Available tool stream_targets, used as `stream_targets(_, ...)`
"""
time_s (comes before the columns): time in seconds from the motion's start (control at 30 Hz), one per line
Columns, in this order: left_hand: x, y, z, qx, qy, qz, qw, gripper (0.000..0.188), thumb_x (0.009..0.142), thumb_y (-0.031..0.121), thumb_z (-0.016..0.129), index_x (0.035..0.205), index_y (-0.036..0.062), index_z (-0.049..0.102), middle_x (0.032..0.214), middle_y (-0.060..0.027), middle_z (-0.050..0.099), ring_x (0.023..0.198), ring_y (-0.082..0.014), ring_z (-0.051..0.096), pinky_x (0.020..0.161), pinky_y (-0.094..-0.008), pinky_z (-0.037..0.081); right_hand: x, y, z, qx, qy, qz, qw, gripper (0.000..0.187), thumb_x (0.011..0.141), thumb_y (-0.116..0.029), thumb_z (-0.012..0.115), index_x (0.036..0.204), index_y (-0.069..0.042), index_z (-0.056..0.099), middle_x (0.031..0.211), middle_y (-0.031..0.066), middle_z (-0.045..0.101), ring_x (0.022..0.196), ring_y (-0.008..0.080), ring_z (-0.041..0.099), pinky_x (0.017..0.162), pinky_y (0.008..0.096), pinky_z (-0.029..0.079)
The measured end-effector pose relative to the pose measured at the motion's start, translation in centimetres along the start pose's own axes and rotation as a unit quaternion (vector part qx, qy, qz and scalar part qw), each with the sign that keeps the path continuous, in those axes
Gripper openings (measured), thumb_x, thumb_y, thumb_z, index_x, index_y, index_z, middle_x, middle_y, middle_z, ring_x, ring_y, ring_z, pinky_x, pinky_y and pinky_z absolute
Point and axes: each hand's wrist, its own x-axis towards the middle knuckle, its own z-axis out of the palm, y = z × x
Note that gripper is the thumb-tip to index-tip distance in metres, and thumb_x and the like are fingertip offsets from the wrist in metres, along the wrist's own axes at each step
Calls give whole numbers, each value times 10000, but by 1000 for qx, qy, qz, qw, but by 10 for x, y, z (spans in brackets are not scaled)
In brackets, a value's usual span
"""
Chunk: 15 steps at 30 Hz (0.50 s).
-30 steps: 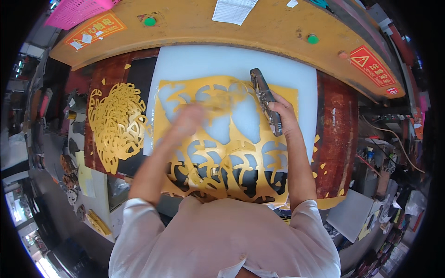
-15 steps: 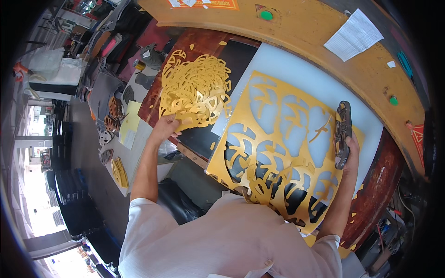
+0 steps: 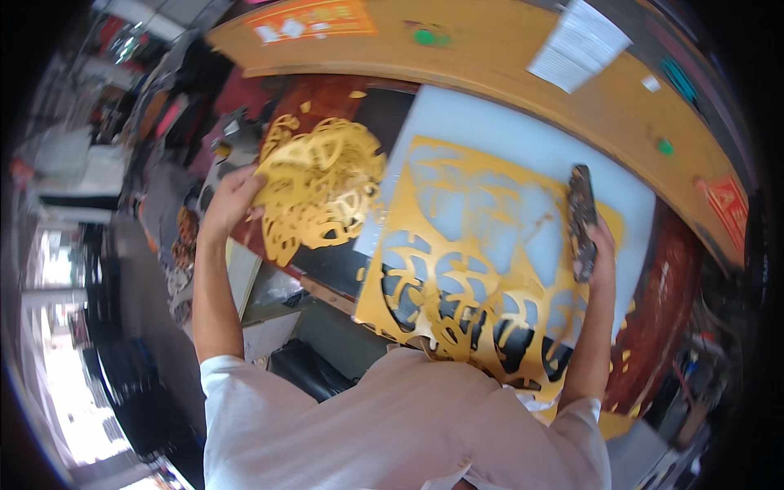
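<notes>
My left hand (image 3: 234,200) pinches the edge of a yellow cut-out piece (image 3: 282,173), raised over the left side of a heap of similar yellow cut-outs (image 3: 349,192). My right hand (image 3: 603,245) is wrapped around a long, dark cutting die (image 3: 581,220), held on edge at the right side of a yellow sheet (image 3: 372,296). Rows of curved openings run through that sheet. Its far part lies on a white cutting board (image 3: 453,110), while its near part hangs toward my body, with loose strips dangling. Motion blurs the sheet's far openings and the held piece.
Beyond the board, a broad orange-yellow machine beam (image 3: 490,61) spans the view, with green buttons and a white paper sheet (image 3: 580,47) on it. Small yellow scraps lie on the dark red table surface (image 3: 674,286) at right. Stacked dark materials (image 3: 131,367) stand at far left.
My left hand has risen and moved left, lifting the yellow cut-out piece from the heap's near edge. My right hand still holds the die. The whole view has shifted slightly and blurred.
</notes>
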Motion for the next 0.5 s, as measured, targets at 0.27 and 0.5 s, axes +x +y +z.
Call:
stream_targets(0.27,9,-123,86,346,155,41,924,383,1089,214,620,1376,-34,666,1369,-251,708,1289,-370,682,1069,-427,536,-41,-60,-50,-53,109,-22,992,692,876,-159,809,1515,19,614,1133,127,761,896,179,722,812,298,594)
stream_targets(0.5,-6,21,373,-4,-93,328,940,347,952,-18,651,1291,16,714,1320,-193,721,1233,-367,693,1052,-438,558,-74,-67,-51,-380,167,-68,907,631,773,-161,905,1370,-27,750,1481,216,638,1372,305,615,1150,365,491)
